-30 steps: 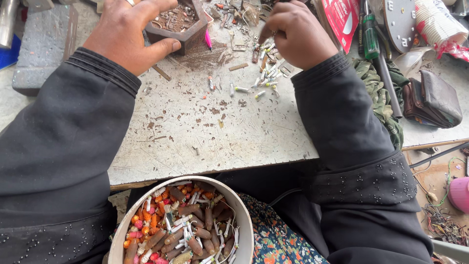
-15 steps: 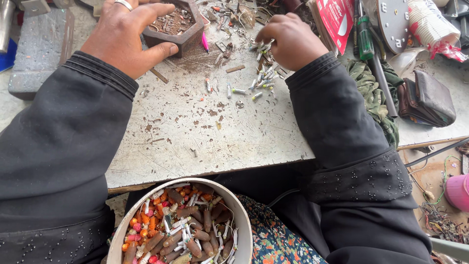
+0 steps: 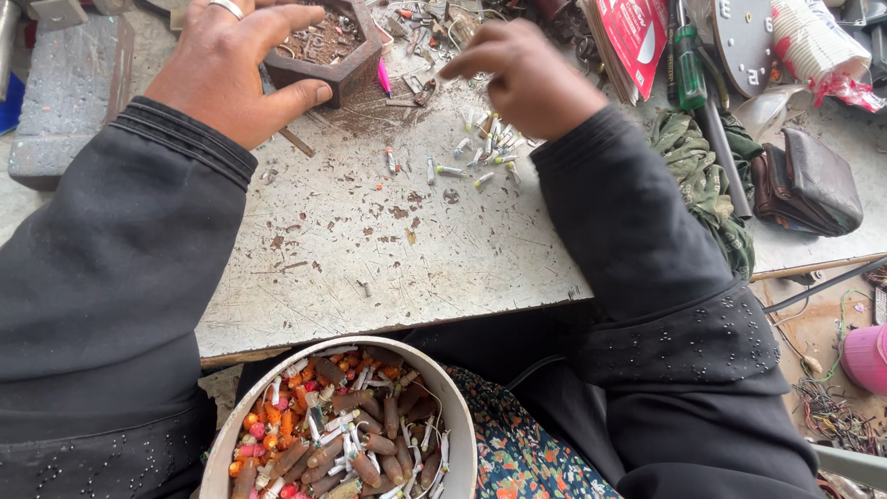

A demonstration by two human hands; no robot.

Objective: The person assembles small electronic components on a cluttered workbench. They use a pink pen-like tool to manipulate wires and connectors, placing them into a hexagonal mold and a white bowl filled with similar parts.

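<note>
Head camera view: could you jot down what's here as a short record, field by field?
Left hand: open, fingers around a dark hexagonal wooden dish of brown bits
Right hand: fingertips pinched, raised above small white pieces
Worktop: worn, chipped white board
Lap: round bowl of brown, orange and white small parts
Right side: green-handled screwdriver, brown wallet

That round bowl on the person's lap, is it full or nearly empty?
Full. The round bowl is heaped almost to its rim with small brown, orange, pink and white pieces.
</note>
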